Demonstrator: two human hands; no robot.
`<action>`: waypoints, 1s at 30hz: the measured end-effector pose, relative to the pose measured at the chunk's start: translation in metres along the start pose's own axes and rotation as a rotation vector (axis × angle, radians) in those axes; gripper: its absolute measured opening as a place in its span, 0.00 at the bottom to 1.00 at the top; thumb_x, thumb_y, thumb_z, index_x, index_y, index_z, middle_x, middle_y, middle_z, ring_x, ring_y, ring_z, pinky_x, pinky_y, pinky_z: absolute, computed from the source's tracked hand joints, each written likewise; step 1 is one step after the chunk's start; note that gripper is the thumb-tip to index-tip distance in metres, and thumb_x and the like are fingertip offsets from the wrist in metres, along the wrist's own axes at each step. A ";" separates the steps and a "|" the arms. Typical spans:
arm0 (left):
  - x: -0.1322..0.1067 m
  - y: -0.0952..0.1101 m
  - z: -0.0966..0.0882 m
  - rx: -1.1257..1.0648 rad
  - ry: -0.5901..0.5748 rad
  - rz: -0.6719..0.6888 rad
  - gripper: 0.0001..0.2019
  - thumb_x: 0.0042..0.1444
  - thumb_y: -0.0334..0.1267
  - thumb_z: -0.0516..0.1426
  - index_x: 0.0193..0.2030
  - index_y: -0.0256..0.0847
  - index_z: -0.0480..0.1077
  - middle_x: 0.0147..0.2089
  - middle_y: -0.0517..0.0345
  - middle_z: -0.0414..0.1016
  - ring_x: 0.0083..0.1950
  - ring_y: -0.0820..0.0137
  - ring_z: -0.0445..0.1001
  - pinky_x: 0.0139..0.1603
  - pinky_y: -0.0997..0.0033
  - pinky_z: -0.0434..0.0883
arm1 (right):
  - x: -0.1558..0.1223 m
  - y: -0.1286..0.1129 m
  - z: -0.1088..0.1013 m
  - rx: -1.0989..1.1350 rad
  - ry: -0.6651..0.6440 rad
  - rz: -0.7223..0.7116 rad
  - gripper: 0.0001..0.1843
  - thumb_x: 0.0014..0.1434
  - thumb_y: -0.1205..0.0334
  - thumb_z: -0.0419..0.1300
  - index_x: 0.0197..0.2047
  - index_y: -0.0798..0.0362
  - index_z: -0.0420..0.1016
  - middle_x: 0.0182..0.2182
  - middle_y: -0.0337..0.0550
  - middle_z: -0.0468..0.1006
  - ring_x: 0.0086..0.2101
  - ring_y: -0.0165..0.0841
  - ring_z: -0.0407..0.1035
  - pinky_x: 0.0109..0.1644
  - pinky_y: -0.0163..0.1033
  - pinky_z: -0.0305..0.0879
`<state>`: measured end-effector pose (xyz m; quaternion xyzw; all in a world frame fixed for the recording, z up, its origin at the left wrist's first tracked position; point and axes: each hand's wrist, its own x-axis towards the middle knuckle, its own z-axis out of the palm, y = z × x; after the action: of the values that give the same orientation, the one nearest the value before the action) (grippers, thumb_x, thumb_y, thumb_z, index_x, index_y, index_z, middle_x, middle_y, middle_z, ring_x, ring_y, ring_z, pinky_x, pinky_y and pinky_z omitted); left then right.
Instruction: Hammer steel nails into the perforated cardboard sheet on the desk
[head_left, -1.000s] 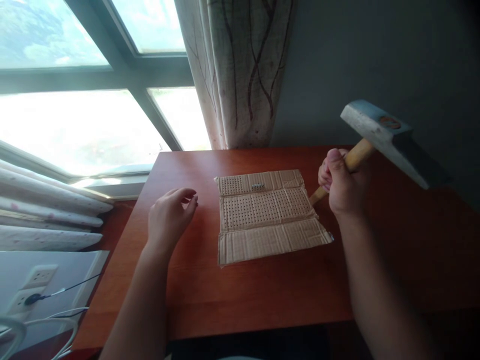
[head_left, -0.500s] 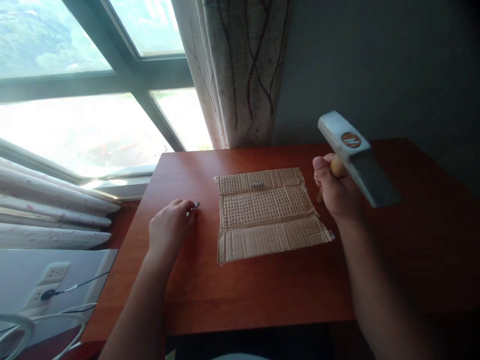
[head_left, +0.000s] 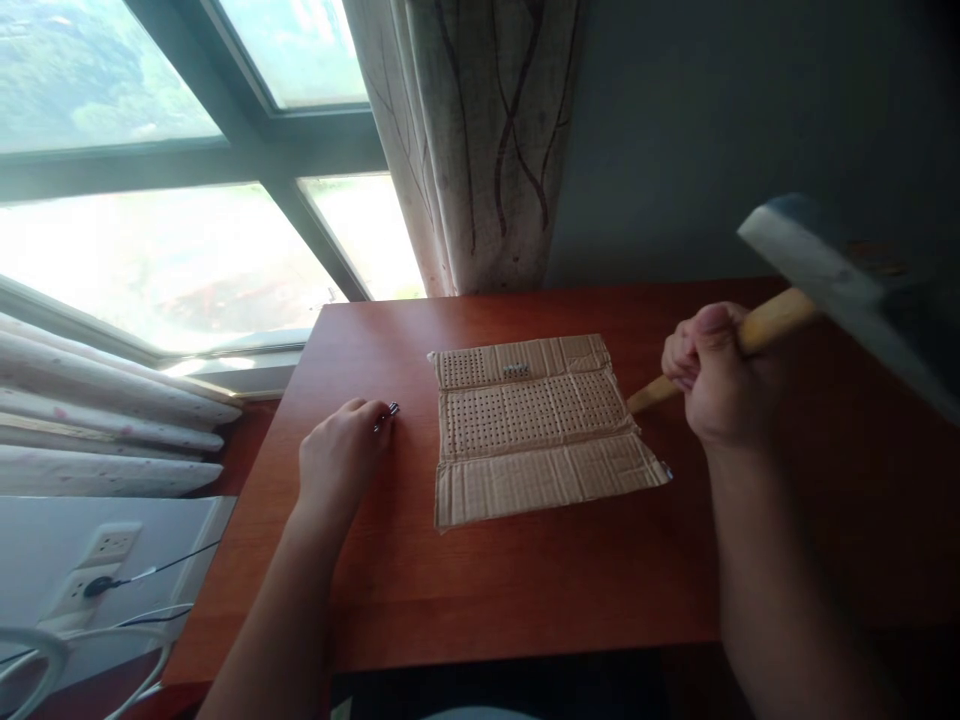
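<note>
A flat piece of cardboard (head_left: 536,430) pierced with rows of small holes lies on the reddish-brown table (head_left: 525,580). A short row of nails (head_left: 515,371) stands in its far strip. My left hand (head_left: 341,455) rests on the table left of the cardboard, its fingers pinched on a small nail (head_left: 388,412). My right hand (head_left: 712,375) is fisted round the wooden handle of a hammer (head_left: 847,290), held above the table to the right of the cardboard; the grey head is blurred at the right edge.
A patterned curtain (head_left: 480,140) hangs behind the table beside a large window (head_left: 172,170). Folded curtain fabric (head_left: 97,420) lies at the left. Wall sockets with a plugged cable (head_left: 97,585) sit at the lower left. A grey wall (head_left: 712,130) backs the table.
My right hand swung the hammer in toward the cardboard, then back out to the right and up. My left hand closed on a small nail and stays beside the cardboard.
</note>
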<state>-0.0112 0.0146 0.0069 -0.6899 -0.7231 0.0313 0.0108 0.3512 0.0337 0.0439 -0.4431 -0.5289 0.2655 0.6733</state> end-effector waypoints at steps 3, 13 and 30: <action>0.001 0.002 0.001 0.024 -0.008 0.001 0.18 0.67 0.47 0.47 0.45 0.47 0.77 0.49 0.54 0.80 0.40 0.59 0.79 0.29 0.66 0.58 | 0.003 -0.002 -0.003 0.106 0.027 0.011 0.27 0.62 0.44 0.63 0.21 0.48 0.59 0.14 0.29 0.52 0.14 0.24 0.46 0.17 0.36 0.39; 0.002 0.004 -0.001 -0.065 0.029 0.053 0.13 0.66 0.45 0.49 0.43 0.43 0.73 0.46 0.51 0.80 0.40 0.59 0.79 0.31 0.66 0.62 | 0.012 0.001 -0.014 0.176 0.062 0.019 0.27 0.61 0.40 0.62 0.21 0.48 0.60 0.13 0.28 0.51 0.12 0.23 0.43 0.15 0.37 0.37; 0.038 0.088 -0.035 -1.173 0.251 0.408 0.05 0.57 0.37 0.63 0.39 0.39 0.75 0.35 0.57 0.79 0.35 0.73 0.76 0.37 0.73 0.74 | 0.010 -0.001 -0.014 0.182 0.070 0.037 0.27 0.57 0.40 0.66 0.20 0.48 0.60 0.12 0.29 0.51 0.12 0.24 0.43 0.16 0.39 0.35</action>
<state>0.0768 0.0573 0.0358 -0.7034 -0.4671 -0.4501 -0.2907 0.3670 0.0370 0.0484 -0.3990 -0.4704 0.3092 0.7238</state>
